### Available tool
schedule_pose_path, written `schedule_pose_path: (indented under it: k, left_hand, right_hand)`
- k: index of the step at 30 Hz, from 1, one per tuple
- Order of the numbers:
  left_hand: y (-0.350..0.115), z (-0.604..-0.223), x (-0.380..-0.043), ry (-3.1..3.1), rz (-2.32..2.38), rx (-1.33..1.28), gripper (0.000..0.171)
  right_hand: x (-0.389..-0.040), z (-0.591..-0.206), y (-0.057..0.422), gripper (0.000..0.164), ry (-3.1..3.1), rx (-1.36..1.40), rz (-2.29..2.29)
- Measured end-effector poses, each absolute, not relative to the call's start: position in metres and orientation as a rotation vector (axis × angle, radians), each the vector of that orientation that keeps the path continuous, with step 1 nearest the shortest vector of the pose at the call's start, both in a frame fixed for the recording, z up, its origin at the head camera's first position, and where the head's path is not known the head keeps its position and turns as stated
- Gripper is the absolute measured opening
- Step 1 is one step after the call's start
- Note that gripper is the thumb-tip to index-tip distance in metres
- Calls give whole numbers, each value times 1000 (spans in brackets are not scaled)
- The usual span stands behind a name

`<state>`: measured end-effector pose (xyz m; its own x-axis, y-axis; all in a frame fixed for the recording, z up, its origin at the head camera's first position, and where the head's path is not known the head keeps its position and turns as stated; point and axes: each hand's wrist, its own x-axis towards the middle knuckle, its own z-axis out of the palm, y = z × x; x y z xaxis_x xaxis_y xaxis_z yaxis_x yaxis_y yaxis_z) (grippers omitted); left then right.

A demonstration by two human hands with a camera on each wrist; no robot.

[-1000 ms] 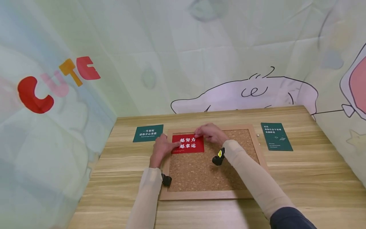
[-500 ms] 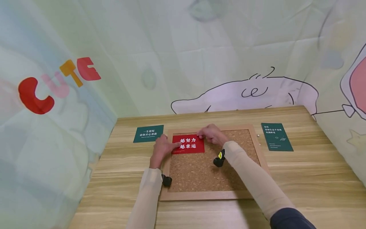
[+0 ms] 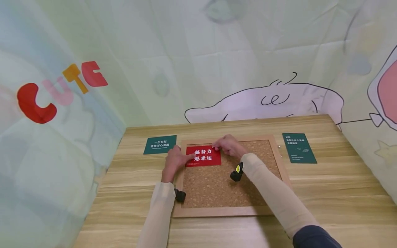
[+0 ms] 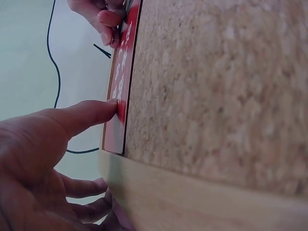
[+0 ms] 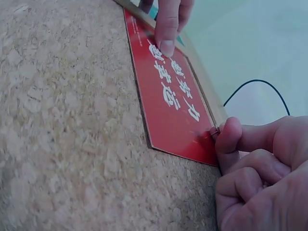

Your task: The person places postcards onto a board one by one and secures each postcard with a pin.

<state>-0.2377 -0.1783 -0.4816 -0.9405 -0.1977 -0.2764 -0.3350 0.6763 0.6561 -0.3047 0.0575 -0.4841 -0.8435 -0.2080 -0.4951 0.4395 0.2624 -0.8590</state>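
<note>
A red card [image 3: 204, 162] with white characters lies on the framed cork board [image 3: 217, 187], in its upper left corner. My left hand [image 3: 176, 161] presses the card with a straight thumb, while its other fingers rest against the frame's outer edge. At the card's upper right corner, my right hand [image 3: 230, 145] pinches a thin metal pin [image 5: 214, 131] between thumb and forefinger. Its point is at the card in the right wrist view; the head is hidden by the fingertips, and how deep it sits I cannot tell.
A green card [image 3: 161, 144] lies on the wooden table [image 3: 130, 193] beyond the board's upper left corner. Another green card [image 3: 299, 148] lies to its right. Small shiny items [image 3: 279, 146] sit by the frame's right edge. A printed curtain [image 3: 155, 69] hangs behind.
My right fingertips have shifted very slightly to the right at the card's corner, and the corner shows more. The left hand and the card stay in place.
</note>
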Motion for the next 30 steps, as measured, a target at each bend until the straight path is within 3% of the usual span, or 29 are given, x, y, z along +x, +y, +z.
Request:
schedule_pose_path:
  k: [30]
  left_hand:
    - [-178,-481,-235,2701,1139,-447,68]
  right_hand:
    - [-311,-480,60,24,2178,144,-1441]
